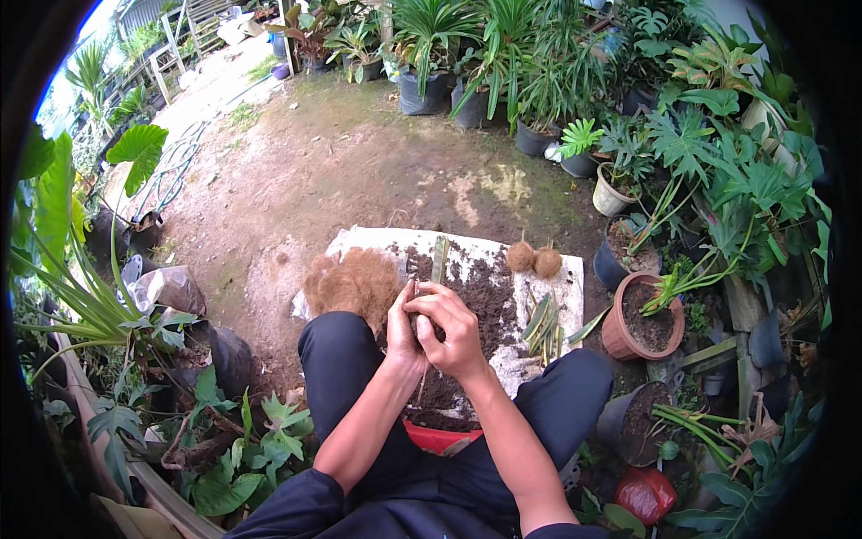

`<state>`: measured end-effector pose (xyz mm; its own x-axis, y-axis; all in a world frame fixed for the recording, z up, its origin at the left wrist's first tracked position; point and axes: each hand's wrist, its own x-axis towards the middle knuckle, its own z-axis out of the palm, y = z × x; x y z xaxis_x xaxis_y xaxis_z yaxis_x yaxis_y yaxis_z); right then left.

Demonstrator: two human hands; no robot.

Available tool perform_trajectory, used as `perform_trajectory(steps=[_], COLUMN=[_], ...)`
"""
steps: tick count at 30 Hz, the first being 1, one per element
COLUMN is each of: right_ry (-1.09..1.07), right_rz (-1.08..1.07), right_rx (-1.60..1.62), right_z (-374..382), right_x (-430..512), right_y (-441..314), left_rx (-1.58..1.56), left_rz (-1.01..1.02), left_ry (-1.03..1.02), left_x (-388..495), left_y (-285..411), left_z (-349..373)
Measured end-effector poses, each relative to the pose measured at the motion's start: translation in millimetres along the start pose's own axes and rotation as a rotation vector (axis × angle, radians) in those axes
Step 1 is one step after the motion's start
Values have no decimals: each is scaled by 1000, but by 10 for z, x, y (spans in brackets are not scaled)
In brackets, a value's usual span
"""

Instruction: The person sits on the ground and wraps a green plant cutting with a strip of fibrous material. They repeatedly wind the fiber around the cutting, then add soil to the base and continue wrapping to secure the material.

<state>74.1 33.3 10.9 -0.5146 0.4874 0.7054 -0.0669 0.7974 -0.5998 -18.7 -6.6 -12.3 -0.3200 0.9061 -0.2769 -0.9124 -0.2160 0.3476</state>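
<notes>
My left hand [403,330] and my right hand [452,330] are cupped together above a white sheet [569,290]. Dark soil shows in the gap between them; it looks like a clump held in the palms, mostly hidden by the fingers. A green, pale-edged leaf cutting [440,259] sticks out beyond my fingertips, and whether it is held cannot be told. Loose dark soil [488,296] covers the sheet's middle. To the left lies a heap of brown coir fibre [353,283]. Two fibre-wrapped balls [534,259] with short stems sit at the sheet's far right.
More striped leaf cuttings [544,327] lie beside my right knee. A red object [441,436] is between my legs. Potted plants, including a terracotta-coloured pot [626,330], line the right side. A coiled hose [172,162] rests on the ground at the far left.
</notes>
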Motion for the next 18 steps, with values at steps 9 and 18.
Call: perform_trajectory(steps=[9, 18], right_ry=[-19, -45], right_rz=[51, 33], right_rx=[77, 40], right_z=[-45, -49], right_x=[-21, -37], right_y=[15, 56], left_rx=[4, 65], left_rz=[12, 6], left_ry=[-5, 111], left_x=[14, -15], left_y=[12, -18], left_z=[-44, 32])
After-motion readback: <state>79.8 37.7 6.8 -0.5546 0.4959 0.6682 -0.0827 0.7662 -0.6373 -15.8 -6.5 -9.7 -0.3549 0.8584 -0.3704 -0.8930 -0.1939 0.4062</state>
